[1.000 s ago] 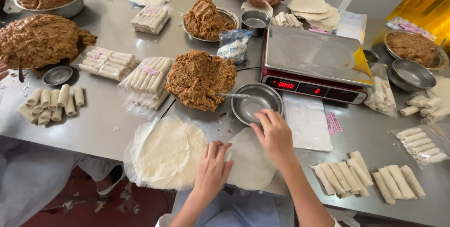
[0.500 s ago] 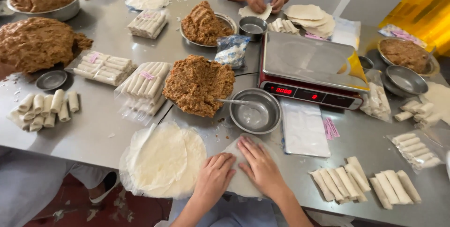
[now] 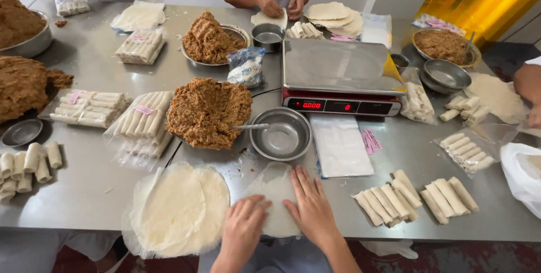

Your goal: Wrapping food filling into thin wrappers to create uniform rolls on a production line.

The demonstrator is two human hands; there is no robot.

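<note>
My left hand [image 3: 243, 225] and my right hand [image 3: 311, 205] both lie flat, fingers spread, on a single thin pale wrapper [image 3: 274, 185] at the near edge of the steel table [image 3: 84, 194]. Just left of it sits a stack of round wrappers [image 3: 177, 208] on clear plastic. Beyond the wrapper stands a small metal bowl [image 3: 280, 133] with a spoon in it, and to its left a mound of brown minced filling [image 3: 208, 112].
A red digital scale [image 3: 340, 75] stands behind the bowl. Finished rolls [image 3: 414, 197] lie to my right, bagged rolls [image 3: 141, 120] to the left. Other people's hands work at the far side [image 3: 279, 8] and at the right edge [image 3: 530, 87]. More filling heaps [image 3: 20, 84] are at left.
My right hand has come back from near the bowl and settled on the wrapper beside the left hand. Both hands now press the single wrapper flat.
</note>
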